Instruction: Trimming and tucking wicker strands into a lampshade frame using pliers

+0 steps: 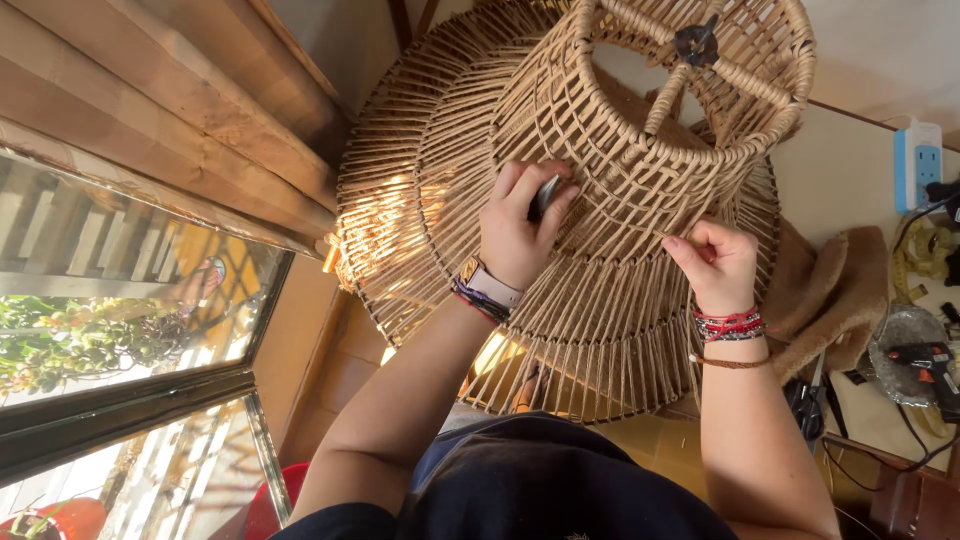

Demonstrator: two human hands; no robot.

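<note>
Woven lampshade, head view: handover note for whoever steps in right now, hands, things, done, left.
Left hand: grip shut on a small dark tool, pressed against the woven lampshade at its narrow upper part.
Right hand: pinching a strand of the weave on the shade's right side.
The shade is tilted over the person's lap, its wide rim toward the body. On the table at right: a brown hat, a glue gun, scissors, a power strip.
Done: cord covers most of the frame.
Left: the spot under the hands; I cannot tell how much remains.
</note>
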